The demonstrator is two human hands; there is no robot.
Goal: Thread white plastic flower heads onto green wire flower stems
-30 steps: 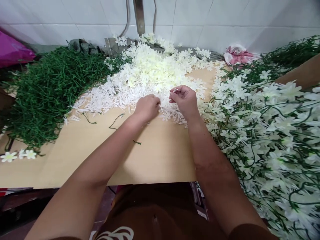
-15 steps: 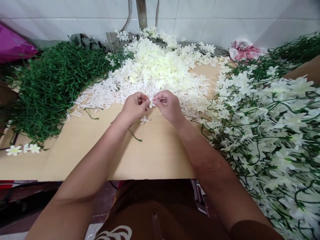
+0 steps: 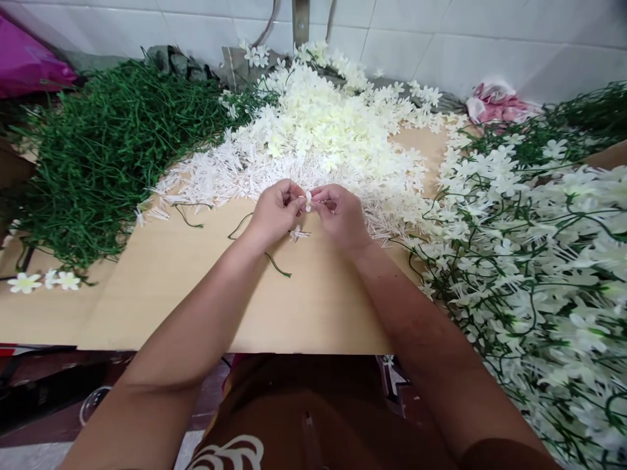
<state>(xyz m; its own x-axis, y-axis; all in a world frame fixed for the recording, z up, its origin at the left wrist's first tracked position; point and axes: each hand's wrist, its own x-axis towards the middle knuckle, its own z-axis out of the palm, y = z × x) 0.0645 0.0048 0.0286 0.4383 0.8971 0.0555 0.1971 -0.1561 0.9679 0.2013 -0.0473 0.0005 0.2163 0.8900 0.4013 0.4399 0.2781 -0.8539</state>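
Observation:
A small white artificial flower (image 3: 308,201) is pinched between my two hands, just over the cardboard. My left hand (image 3: 278,210) has thumb and forefinger closed on its left side. From the right, the fingertips of my right hand (image 3: 341,214) are closed on it too; whatever part lies inside them is hidden. Below the hands, a loose white flower piece (image 3: 298,233) lies on the cardboard. A cut green stem (image 3: 279,266) is beside my left forearm. Right behind my hands spreads a heap of thin white stamens (image 3: 215,173), with a pile of white-yellow petals (image 3: 318,114) beyond.
Green plastic stems (image 3: 112,156) are heaped at the left. Stemmed white flowers (image 3: 533,281) form a big pile at the right. Finished-looking flowers (image 3: 24,282) lie near the left edge. A cardboard sheet (image 3: 171,287) covers the table, before a tiled wall (image 3: 406,52).
The view has shifted slightly, so most things appear further right. The flower between my fingertips has turned and now shows edge-on. Both hands keep their pinch.

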